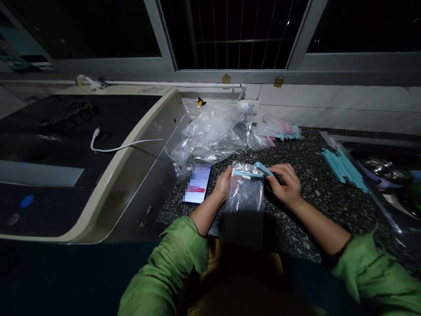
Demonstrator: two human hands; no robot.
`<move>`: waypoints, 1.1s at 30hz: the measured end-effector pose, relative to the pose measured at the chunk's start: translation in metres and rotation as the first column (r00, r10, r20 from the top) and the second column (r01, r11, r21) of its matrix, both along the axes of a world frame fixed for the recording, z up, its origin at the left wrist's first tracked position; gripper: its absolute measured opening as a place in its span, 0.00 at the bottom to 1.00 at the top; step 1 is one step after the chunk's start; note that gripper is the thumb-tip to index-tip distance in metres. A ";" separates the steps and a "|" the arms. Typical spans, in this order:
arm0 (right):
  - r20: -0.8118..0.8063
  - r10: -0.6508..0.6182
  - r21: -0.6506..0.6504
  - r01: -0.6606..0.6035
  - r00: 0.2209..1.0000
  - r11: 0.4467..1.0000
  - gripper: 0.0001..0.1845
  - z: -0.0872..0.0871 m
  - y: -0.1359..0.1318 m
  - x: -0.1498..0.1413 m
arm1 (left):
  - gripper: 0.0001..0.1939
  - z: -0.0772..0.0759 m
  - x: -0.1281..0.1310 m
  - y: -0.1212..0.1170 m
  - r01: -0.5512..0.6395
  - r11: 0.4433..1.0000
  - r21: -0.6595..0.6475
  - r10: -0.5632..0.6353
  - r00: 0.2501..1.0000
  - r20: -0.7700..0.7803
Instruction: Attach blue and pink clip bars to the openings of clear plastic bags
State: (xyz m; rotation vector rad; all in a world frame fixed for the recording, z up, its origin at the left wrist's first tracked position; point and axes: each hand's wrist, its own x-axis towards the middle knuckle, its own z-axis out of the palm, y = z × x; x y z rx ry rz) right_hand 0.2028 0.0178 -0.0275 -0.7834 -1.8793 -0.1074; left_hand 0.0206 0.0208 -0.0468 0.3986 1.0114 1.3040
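Note:
My left hand is closed on the upper left edge of a clear plastic bag, which hangs down towards my lap. Across the bag near its top runs a light blue strip. In my right hand, thumb and fingers pinch a slim light blue bag clip, its far end angled up over the bag's upper right corner. On the counter to the right lies a bundle of similar light blue clips.
A phone with a lit screen lies left of the bag. Crumpled clear plastic bags and pink and blue clips lie along the wall. A washing machine stands left, with a white cable over it; a stove is right.

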 end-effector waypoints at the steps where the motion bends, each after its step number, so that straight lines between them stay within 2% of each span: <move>1: -0.002 -0.002 0.007 0.002 1.000 1.000 0.07 0.001 0.000 0.000 | 0.17 0.000 0.000 0.000 0.002 1.000 0.002 -0.002 1.000 0.004; 20: -0.035 -0.066 0.086 0.069 0.997 0.994 0.07 0.002 0.002 0.013 | 0.14 0.003 -0.001 0.000 -0.055 0.998 -0.012 0.054 0.998 -0.033; 33: -0.131 -0.124 0.058 0.132 0.984 0.990 0.05 0.003 0.002 0.021 | 0.13 0.003 -0.004 0.001 -0.065 0.998 0.000 0.065 0.998 0.004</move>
